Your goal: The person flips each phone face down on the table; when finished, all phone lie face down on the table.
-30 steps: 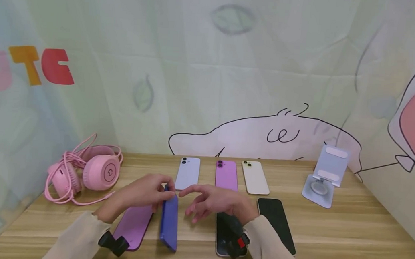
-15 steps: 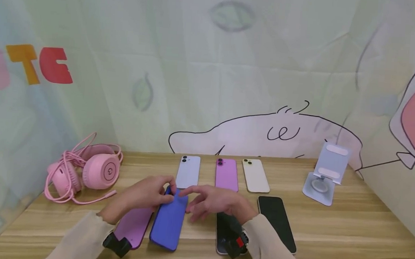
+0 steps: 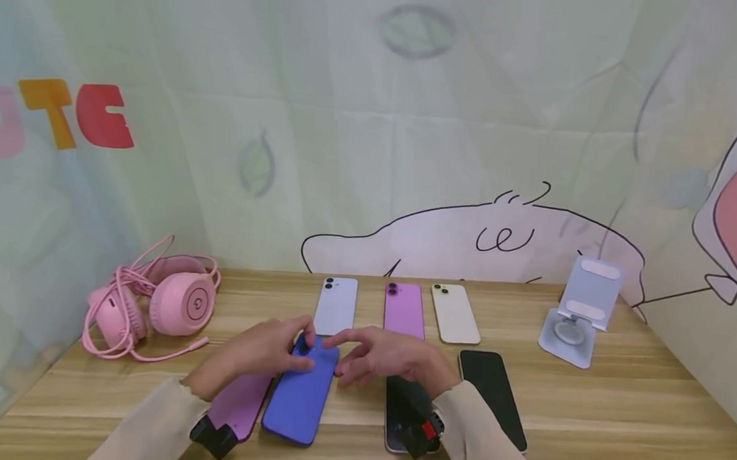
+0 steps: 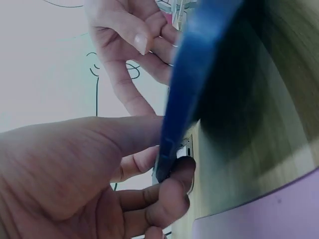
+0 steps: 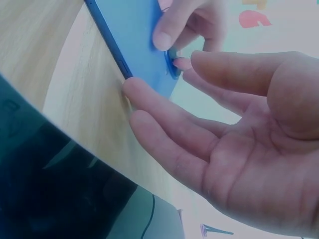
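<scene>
My left hand (image 3: 264,351) pinches the blue smartphone (image 3: 300,405) at its far end, thumb on the back beside the camera bump and fingers underneath. Seen from the left wrist, the phone's edge (image 4: 175,119) is raised off the wood, with a dark shadow below. Its blue back faces up. My right hand (image 3: 392,353) is at the phone's right side with loosely bent fingers, grasping nothing. From the right wrist, a fingertip (image 5: 133,85) comes right up to the phone's side edge. A purple phone (image 3: 237,406) lies face down partly beneath my left forearm.
Light blue (image 3: 336,306), pink-purple (image 3: 404,309) and cream (image 3: 455,314) phones lie in a back row. Two dark-screened phones (image 3: 492,392) lie at the right, one under my right wrist. Pink headphones (image 3: 183,306) with a coiled cable stand left, a folding phone stand (image 3: 588,295) right.
The blue phone has turned from standing on edge to lying nearly flat, back up, in my left hand's grip. My right hand has stayed nearly in place beside it.
</scene>
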Action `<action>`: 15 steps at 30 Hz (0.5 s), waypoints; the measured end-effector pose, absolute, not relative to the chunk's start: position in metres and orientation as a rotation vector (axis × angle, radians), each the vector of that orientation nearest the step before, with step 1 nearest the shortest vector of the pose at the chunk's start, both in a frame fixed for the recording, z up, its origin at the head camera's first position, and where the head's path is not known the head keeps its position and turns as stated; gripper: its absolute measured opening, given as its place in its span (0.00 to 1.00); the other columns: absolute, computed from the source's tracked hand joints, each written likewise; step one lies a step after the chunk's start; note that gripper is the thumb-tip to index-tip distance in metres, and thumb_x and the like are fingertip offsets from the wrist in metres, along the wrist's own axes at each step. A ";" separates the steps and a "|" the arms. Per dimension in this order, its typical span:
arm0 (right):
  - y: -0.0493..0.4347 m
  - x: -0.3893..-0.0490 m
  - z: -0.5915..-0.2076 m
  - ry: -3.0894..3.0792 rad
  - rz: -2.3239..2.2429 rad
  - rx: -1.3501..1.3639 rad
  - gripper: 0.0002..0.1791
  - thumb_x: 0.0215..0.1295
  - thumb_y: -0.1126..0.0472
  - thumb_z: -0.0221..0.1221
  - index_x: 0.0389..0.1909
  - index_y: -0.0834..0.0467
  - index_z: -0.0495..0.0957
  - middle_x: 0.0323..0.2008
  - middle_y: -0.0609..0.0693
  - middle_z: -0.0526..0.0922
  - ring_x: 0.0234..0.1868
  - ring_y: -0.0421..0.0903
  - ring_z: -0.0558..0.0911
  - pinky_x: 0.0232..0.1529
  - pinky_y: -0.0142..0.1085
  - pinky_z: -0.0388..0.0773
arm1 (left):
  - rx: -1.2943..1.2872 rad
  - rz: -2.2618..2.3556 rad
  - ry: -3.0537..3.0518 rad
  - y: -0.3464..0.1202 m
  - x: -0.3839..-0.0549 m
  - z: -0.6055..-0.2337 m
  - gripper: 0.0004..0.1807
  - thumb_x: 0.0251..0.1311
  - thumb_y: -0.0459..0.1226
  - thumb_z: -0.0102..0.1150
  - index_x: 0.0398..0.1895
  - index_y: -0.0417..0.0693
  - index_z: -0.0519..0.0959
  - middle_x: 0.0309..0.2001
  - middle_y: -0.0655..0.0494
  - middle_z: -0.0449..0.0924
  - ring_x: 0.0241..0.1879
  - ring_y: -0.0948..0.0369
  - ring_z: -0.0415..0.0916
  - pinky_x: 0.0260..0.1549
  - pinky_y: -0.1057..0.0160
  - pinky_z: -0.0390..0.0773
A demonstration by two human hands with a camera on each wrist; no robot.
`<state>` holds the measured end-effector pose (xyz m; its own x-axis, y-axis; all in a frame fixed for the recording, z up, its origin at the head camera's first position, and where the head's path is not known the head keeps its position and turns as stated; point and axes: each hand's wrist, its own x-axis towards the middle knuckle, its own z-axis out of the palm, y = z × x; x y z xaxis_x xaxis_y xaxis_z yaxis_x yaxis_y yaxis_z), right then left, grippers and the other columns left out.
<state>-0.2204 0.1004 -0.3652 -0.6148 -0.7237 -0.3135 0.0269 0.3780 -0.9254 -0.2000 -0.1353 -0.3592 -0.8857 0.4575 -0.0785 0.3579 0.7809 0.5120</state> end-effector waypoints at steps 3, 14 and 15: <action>0.100 -0.220 -0.365 1.905 -1.295 -0.611 0.26 0.70 0.70 0.57 0.68 0.56 0.71 0.46 0.57 0.83 0.48 0.49 0.82 0.53 0.45 0.78 | 0.634 0.663 2.794 -0.135 -0.200 -0.361 0.17 0.58 0.42 0.72 0.40 0.52 0.71 0.25 0.58 0.67 0.24 0.61 0.67 0.25 0.63 0.64; 0.104 -0.221 -0.361 1.954 -1.244 -0.641 0.27 0.69 0.70 0.59 0.68 0.55 0.71 0.47 0.56 0.83 0.48 0.46 0.81 0.54 0.44 0.79 | 0.680 0.638 2.800 -0.133 -0.203 -0.371 0.19 0.58 0.46 0.72 0.41 0.52 0.71 0.25 0.59 0.65 0.26 0.61 0.65 0.26 0.63 0.61; 0.105 -0.221 -0.361 1.962 -1.240 -0.645 0.27 0.69 0.70 0.59 0.68 0.55 0.71 0.47 0.56 0.83 0.48 0.46 0.81 0.54 0.44 0.79 | 0.688 0.639 2.806 -0.132 -0.203 -0.372 0.19 0.58 0.46 0.72 0.41 0.52 0.71 0.24 0.60 0.64 0.26 0.61 0.65 0.26 0.63 0.61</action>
<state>-0.2211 0.1048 -0.3606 -0.6182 -0.7247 -0.3043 -0.0360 0.4129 -0.9101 -0.2032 -0.1322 -0.3720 -0.8762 0.4764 -0.0730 0.3979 0.8004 0.4483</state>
